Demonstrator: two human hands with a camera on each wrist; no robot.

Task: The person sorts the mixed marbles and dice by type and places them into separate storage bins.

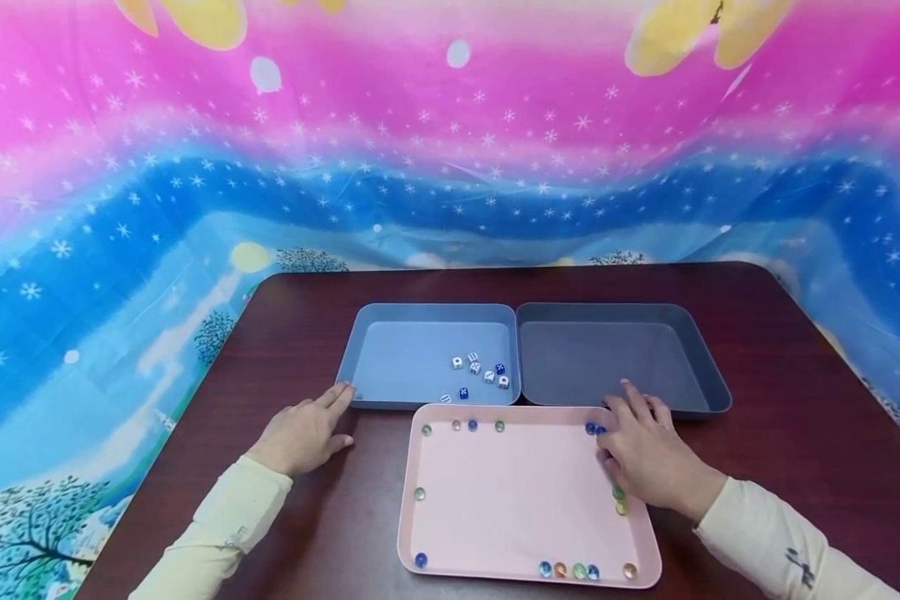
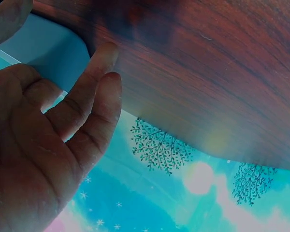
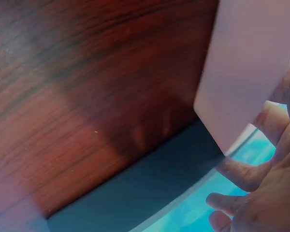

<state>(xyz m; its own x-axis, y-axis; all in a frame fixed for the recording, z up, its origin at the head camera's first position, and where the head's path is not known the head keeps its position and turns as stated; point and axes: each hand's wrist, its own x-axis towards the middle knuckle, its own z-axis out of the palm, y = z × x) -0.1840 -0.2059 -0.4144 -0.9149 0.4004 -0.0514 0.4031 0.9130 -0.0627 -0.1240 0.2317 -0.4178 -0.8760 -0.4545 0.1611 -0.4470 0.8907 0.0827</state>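
Observation:
My left hand lies at the near left corner of the light blue tray, its fingertips touching the rim. In the left wrist view its fingers are loosely extended, holding nothing. Over the upper right corner of the pink tray is my right hand, with thumb and fingers reaching inside beside two blue marbles. The tray wall hides those fingertips in the right wrist view. Green and yellowish marbles lie just below that hand. White and blue dice sit in the light blue tray.
A dark grey tray stands against the light blue one, both behind the pink tray. More marbles lie along the pink tray's edges. The brown table is backed by a patterned cloth.

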